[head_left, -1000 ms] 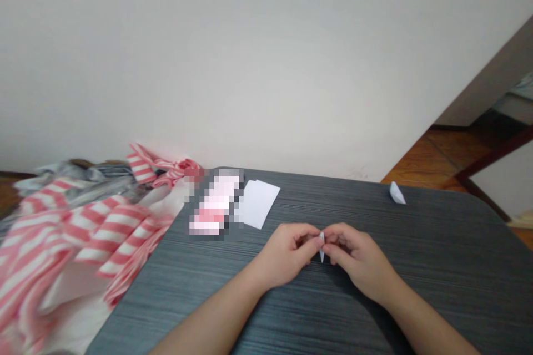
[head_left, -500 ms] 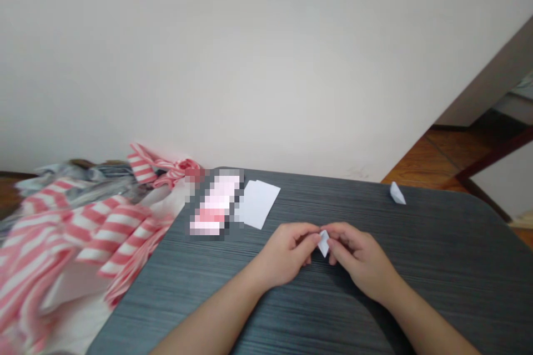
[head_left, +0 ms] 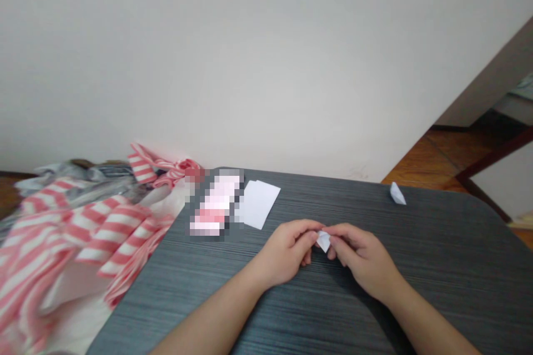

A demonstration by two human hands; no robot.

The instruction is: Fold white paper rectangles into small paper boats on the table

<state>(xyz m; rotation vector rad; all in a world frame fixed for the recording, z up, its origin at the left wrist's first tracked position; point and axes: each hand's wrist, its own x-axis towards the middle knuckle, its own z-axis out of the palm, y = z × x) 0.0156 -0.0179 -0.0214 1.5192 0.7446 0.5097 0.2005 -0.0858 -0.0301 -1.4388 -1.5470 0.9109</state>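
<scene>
Between my two hands is a small folded piece of white paper [head_left: 323, 242], its lower corner pointing toward me. My left hand [head_left: 287, 252] pinches its left side between thumb and fingers. The right side is pinched the same way by my right hand [head_left: 363, 258]. Both hands are just above the dark wood-grain table [head_left: 291, 316], and the fingertips hide the paper's edges. Farther back on the right stands a folded white paper boat [head_left: 397, 193], apart from my hands.
Sheets of white paper [head_left: 260, 204] lie at the back left of the table. Beside them is a pixelated pink and white item [head_left: 216, 205]. Red-and-white striped cloth [head_left: 112, 227] is heaped left of the table. A pale wall [head_left: 266, 66] rises behind it.
The folded paper has opened out wider between my fingertips, and its lower corner sits slightly higher. My hands have barely shifted; everything else stays in place.
</scene>
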